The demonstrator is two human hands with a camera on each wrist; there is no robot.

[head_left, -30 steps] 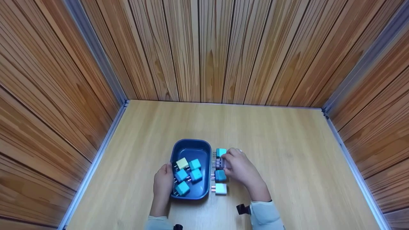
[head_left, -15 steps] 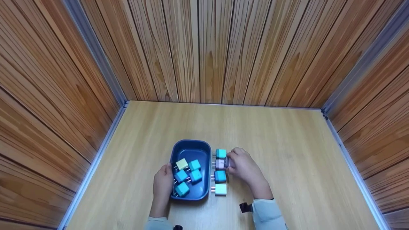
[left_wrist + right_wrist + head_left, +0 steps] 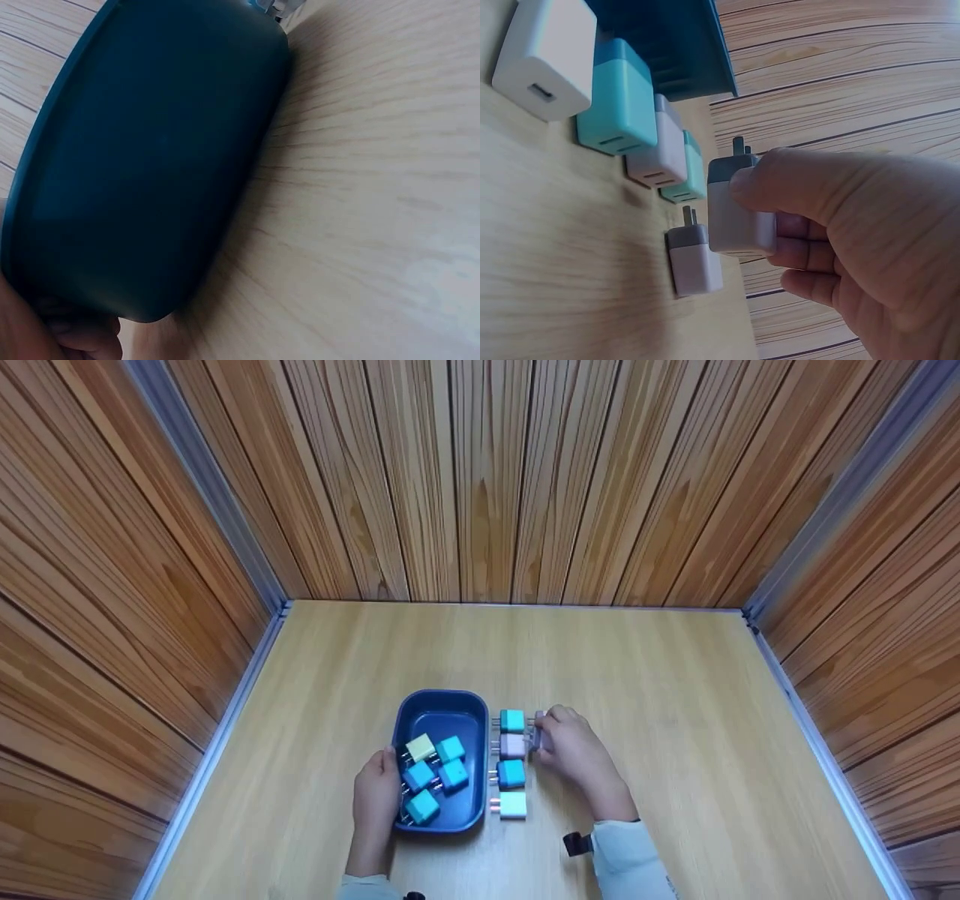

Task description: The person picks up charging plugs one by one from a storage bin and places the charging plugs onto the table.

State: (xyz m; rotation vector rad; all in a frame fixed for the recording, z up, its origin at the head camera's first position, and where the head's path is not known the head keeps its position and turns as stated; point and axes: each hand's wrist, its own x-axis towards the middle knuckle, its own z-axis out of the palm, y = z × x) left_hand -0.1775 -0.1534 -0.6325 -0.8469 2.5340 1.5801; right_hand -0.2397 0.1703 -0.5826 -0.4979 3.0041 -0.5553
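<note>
My left hand [image 3: 376, 791] grips the left rim of a deep blue tray [image 3: 480, 757]; the left wrist view shows the tray's outer wall [image 3: 150, 150] and part of the fingers. Inside lie several plug chargers, turquoise [image 3: 422, 806] and one pale yellow [image 3: 421, 747]. My right hand [image 3: 574, 750] pinches a pale lilac charger [image 3: 739, 217] with a grey prong end, held above the table. Close by, another lilac charger [image 3: 696, 268] lies on the table, prongs pointing away from my wrist.
Along the tray's right side runs a column of chargers: turquoise [image 3: 513, 721], lilac [image 3: 514, 746], blue-turquoise [image 3: 511, 774] and whitish [image 3: 513, 805], prongs toward the tray. Wood-panelled walls [image 3: 480, 480] enclose the table [image 3: 637, 675] at the back and both sides.
My right hand has drawn slightly right, off the column, uncovering the lilac charger there. Another lilac charger now shows by its fingertips. The left hand keeps its grip; the head view has shifted slightly.
</note>
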